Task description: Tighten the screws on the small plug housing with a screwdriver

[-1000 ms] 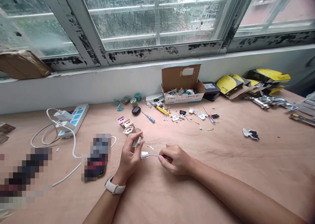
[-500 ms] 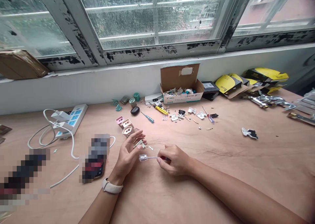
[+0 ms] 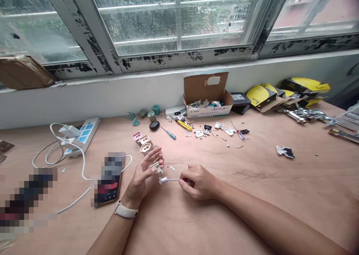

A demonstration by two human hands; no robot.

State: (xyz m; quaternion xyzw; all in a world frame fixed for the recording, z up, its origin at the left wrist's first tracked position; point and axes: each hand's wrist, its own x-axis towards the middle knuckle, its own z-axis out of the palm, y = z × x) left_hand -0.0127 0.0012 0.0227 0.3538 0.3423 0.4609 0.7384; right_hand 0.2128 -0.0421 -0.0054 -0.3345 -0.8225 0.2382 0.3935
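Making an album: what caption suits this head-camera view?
At a plywood bench, the left hand holds a small pale plastic part while the right hand sets a screwdriver into a clear plastic piece.

The left hand (image 3: 141, 179) has lowered its pale plug part (image 3: 156, 168) nearer the clear piece (image 3: 163, 180).

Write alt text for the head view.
At a wooden bench, the left hand holds a pale plug part; the right hand grips a small screwdriver, its tip in a clear plastic piece. Loose plug parts and an open cardboard box lie beyond.
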